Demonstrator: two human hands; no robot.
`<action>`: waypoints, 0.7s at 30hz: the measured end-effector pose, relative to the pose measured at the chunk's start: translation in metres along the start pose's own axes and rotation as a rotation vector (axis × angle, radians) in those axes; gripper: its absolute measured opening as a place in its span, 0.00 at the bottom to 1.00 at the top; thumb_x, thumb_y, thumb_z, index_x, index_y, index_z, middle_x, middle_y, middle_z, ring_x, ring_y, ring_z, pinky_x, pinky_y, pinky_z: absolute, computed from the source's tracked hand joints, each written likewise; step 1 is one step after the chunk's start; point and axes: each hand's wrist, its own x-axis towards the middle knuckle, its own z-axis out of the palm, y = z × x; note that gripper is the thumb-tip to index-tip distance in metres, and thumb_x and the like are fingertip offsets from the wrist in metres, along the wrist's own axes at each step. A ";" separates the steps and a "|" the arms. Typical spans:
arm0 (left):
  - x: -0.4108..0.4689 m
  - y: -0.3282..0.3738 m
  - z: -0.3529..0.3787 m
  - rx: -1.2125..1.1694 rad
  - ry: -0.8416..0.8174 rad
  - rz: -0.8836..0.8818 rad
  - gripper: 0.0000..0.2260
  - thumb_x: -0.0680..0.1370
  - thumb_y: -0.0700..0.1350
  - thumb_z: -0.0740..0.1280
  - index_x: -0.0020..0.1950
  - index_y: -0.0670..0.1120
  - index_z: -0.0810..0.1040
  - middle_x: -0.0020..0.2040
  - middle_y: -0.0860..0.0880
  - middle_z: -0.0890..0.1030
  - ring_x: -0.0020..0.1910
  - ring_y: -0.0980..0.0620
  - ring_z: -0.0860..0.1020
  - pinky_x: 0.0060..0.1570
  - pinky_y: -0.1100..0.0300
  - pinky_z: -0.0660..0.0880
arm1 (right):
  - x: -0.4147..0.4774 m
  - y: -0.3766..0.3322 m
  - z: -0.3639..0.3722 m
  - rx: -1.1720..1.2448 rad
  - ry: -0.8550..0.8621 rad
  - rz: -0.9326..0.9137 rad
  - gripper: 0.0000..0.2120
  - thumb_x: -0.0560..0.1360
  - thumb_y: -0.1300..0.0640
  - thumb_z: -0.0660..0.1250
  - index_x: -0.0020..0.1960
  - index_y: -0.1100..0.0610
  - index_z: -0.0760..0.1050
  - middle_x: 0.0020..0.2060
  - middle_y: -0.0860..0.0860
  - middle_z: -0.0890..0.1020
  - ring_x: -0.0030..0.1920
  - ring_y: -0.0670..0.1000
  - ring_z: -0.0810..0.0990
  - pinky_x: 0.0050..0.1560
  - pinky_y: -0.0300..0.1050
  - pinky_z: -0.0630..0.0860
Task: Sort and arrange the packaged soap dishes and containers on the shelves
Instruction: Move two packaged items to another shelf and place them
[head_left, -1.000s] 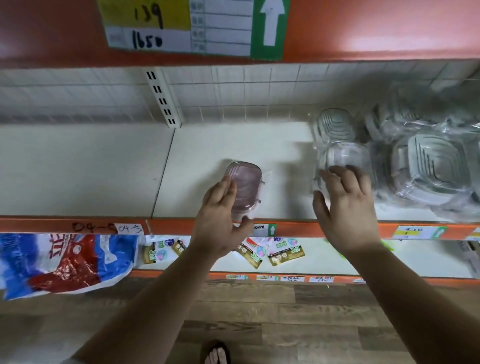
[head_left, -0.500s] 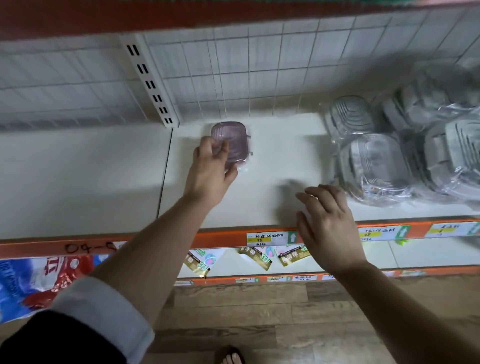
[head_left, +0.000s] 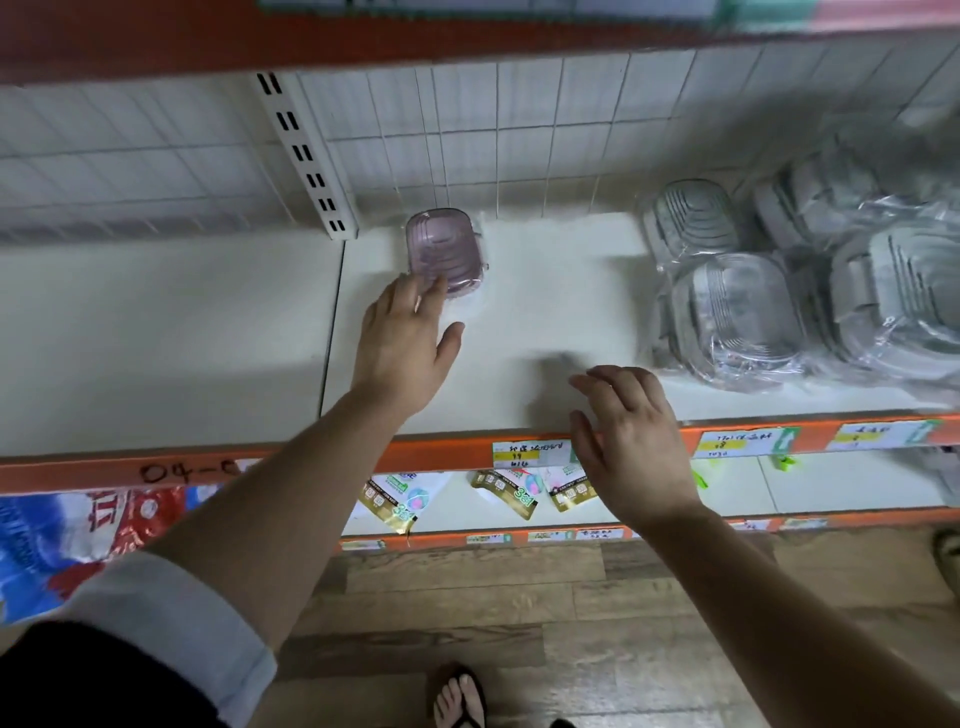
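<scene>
A: Where's the pink soap dish (head_left: 444, 249)?
B: Flat on the white shelf (head_left: 545, 312), far back, in its clear wrap. The foot of the slotted upright (head_left: 306, 161) is near, at its nine o'clock.
A: And the left hand (head_left: 402, 348)?
B: At the dish's six o'clock, fingers stretched out straight, gripping nothing. The fingertips overlap the dish's near edge (too blurred to say whether they press on it).
A: The right hand (head_left: 628, 441)?
B: At the dish's five o'clock, well apart, over the shelf's orange front lip, fingers loosely bent, holding nothing.
A: Other stock?
B: Wrapped grey soap dishes (head_left: 737, 312) cluster at the pink one's three o'clock on the same shelf. A price label (head_left: 530, 453) sits on the lip just beside the right hand. Gold sachets (head_left: 511, 491) lie on the shelf below, and a sandalled foot (head_left: 460, 696) stands at six o'clock on the wood floor.
</scene>
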 end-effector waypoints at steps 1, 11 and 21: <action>-0.014 0.005 -0.004 -0.031 0.012 0.008 0.22 0.81 0.49 0.62 0.72 0.40 0.69 0.67 0.38 0.72 0.66 0.39 0.70 0.65 0.48 0.65 | -0.002 -0.004 -0.005 0.007 -0.007 -0.008 0.13 0.73 0.65 0.70 0.57 0.65 0.78 0.52 0.61 0.80 0.53 0.64 0.76 0.57 0.56 0.75; -0.137 0.049 -0.100 -0.060 0.144 0.070 0.16 0.78 0.48 0.58 0.54 0.44 0.83 0.48 0.47 0.83 0.43 0.44 0.82 0.51 0.52 0.73 | -0.029 -0.066 -0.103 0.071 -0.068 -0.080 0.13 0.73 0.62 0.69 0.58 0.63 0.79 0.51 0.59 0.81 0.51 0.63 0.77 0.53 0.55 0.76; -0.211 0.058 -0.235 -0.056 0.282 -0.048 0.15 0.79 0.47 0.58 0.48 0.44 0.83 0.41 0.48 0.84 0.36 0.44 0.81 0.49 0.52 0.72 | -0.031 -0.173 -0.182 0.151 -0.007 -0.147 0.09 0.75 0.59 0.66 0.52 0.61 0.79 0.46 0.56 0.81 0.49 0.62 0.77 0.52 0.53 0.73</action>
